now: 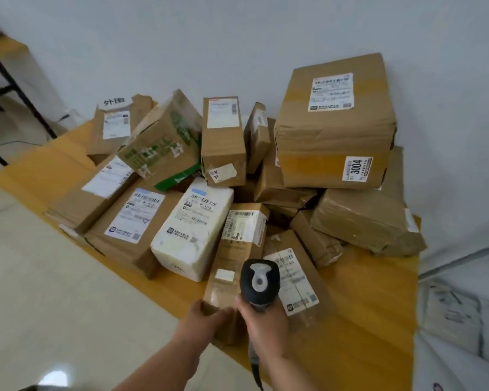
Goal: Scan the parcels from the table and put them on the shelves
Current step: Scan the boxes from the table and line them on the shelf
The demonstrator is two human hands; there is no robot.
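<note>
Scanner (259,280) sits gripped in right hand (266,324); left hand (206,320) holds the long parcel (232,266). Best aim squarely at its barcode label (244,225).

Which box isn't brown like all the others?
The white foam box, near the front between two brown cartons. Every other parcel is brown cardboard.
</note>
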